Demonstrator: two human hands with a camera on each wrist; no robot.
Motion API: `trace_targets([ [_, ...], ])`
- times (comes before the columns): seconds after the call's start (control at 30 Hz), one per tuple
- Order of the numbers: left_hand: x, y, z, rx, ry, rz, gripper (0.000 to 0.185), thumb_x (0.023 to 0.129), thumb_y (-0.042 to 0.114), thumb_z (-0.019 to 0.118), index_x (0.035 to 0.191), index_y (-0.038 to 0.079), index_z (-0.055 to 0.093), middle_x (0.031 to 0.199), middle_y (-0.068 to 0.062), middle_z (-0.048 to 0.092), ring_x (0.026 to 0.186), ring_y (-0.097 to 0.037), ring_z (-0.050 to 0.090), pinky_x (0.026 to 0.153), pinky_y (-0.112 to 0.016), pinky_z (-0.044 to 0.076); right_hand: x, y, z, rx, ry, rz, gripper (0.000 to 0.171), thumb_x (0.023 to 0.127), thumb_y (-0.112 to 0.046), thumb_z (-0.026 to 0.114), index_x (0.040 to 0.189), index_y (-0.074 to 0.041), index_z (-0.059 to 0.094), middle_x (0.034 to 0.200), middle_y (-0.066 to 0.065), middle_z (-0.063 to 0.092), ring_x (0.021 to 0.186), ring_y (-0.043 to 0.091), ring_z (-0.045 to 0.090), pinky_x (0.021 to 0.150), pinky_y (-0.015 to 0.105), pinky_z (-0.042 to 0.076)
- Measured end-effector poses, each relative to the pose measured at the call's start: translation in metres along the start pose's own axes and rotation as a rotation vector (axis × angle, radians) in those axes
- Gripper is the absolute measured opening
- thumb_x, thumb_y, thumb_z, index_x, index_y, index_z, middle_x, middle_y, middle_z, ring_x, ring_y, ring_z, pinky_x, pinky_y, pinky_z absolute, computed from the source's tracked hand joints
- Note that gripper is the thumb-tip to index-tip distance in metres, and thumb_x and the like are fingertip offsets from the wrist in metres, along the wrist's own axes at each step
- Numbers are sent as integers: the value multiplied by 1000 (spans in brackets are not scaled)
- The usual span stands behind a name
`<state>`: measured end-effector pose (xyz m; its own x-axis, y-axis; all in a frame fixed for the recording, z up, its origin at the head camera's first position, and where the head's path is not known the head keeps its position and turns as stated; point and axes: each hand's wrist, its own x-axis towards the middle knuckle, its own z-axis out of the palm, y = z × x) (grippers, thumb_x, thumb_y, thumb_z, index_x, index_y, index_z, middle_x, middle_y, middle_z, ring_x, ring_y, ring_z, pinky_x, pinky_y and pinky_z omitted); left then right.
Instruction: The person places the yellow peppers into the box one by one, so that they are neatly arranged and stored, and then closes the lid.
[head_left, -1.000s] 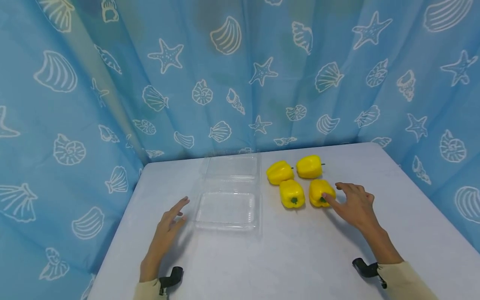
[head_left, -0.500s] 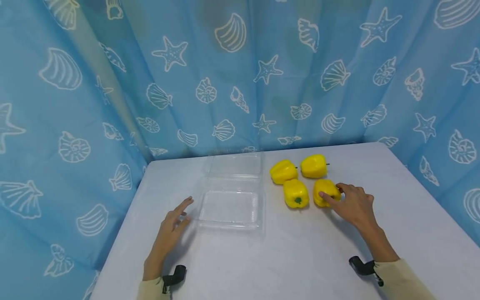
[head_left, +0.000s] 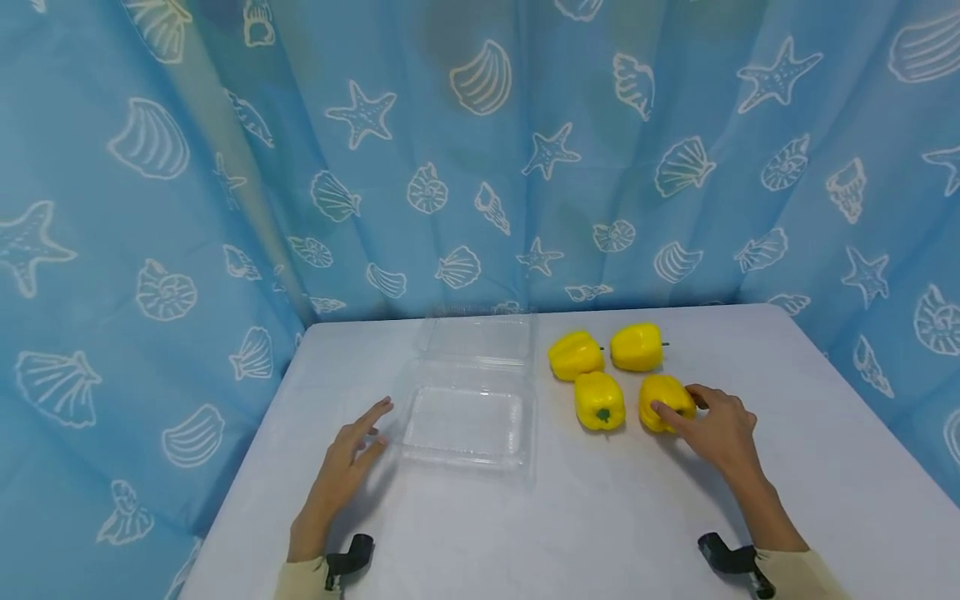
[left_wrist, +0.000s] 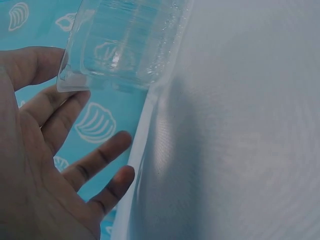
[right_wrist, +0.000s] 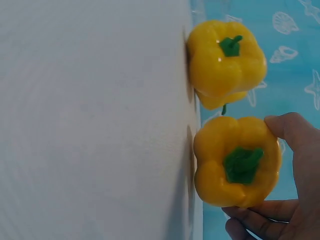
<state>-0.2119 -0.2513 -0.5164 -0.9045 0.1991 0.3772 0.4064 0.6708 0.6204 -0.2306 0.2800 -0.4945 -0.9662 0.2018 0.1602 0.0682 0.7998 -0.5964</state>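
Observation:
My right hand (head_left: pixel 720 429) grips a yellow bell pepper (head_left: pixel 663 402) between thumb and fingers, at the near right of a group of peppers. Its green stem (right_wrist: pixel 243 165) faces the right wrist camera. Just to its left sits another yellow bell pepper (head_left: pixel 600 402), with a gap between the two. On the left, a clear plastic clamshell container (head_left: pixel 468 460) lies with its lid (head_left: pixel 480 337) folded back. My left hand (head_left: pixel 341 462) is beside the container's left edge, fingers loosely spread. In the left wrist view its fingertips (left_wrist: pixel 82 97) are at the container's corner; contact is unclear.
Two more yellow bell peppers, one at the back left (head_left: pixel 576 356) and one at the back right (head_left: pixel 637 347), lie behind the front pair. A white-covered table (head_left: pixel 555 533) carries everything. A blue shell-patterned curtain (head_left: pixel 420 167) hangs along the back and sides.
My right hand has closed its thumb and fingers round the near right bell pepper and shifted it slightly right, away from its neighbour. My left hand has stayed beside the container. The head view tilted slightly.

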Motion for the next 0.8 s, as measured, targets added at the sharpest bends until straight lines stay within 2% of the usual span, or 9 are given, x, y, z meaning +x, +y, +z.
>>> trace_targets([
  [0.2,0,1,0,5,-4,-4,50,100,16,61,149,17,49,154,-3,45,107,-26,58,87,-54,46,-3,8,1,57,41,16,88,87,-62,68,137,8,51,130,32,53,120,48,39,94,63,22],
  [0.4,-1,0,0,-1,3,2,50,100,15,61,149,17,50,154,-2,45,106,-25,58,87,-53,46,1,8,0,66,42,-4,87,87,-58,70,141,6,48,137,31,49,125,49,35,97,67,20],
  [0.8,-1,-1,-1,8,-7,-2,52,100,15,61,150,18,48,154,0,45,105,-24,58,86,-52,46,5,0,-4,99,50,-2,86,87,-56,70,144,4,46,138,30,47,127,48,33,99,71,21],
])
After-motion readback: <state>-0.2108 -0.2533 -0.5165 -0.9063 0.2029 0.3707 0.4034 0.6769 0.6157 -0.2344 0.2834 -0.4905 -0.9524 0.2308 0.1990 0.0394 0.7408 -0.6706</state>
